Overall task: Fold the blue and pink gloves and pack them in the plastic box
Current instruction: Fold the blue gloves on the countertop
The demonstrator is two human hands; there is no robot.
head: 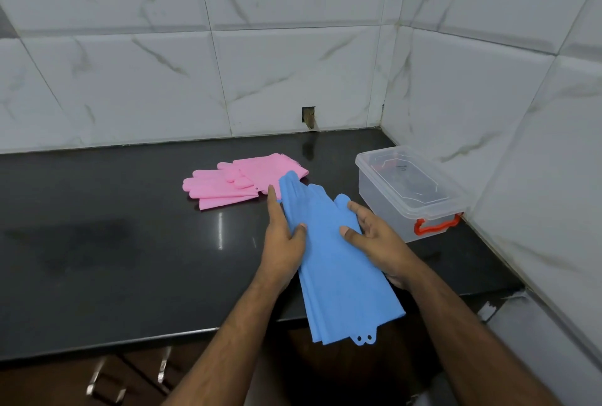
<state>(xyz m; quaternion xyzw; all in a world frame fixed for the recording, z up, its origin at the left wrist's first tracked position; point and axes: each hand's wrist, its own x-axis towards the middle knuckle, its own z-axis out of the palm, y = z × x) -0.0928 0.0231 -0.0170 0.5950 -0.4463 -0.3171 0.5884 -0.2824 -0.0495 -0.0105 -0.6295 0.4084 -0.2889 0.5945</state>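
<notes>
- We hold the blue gloves [329,255] with both hands above the near part of the black countertop [130,242]. They lie stacked flat, one upon the other.
- Our left hand [281,242] grips the left edge of the stack: the thumb lies on top of the blue material and the index finger runs straight along the edge. The remaining fingers are hidden beneath.
- Our right hand [374,236] grips the right edge in the same manner, thumb on top and fingers underneath. The index finger reaches toward the thumb part of the glove.
- The finger ends of the blue gloves point away from us, toward the wall. The cuff ends hang past the front edge of the countertop, and a small tab with two holes shows at the lowest corner.
- The pink gloves [241,182] lie flat on the countertop beyond our left hand, stacked and unfolded, with their fingers pointing left. The far tips of the blue gloves overlap their right end in the view; we cannot tell whether they touch.
- The plastic box [410,194] stands in the right corner of the countertop, close to the tiled wall [293,63]. Its clear lid is on, and a red latch [435,226] shows at its near end.
- Cabinet handles [107,386] are visible below the counter edge.
</notes>
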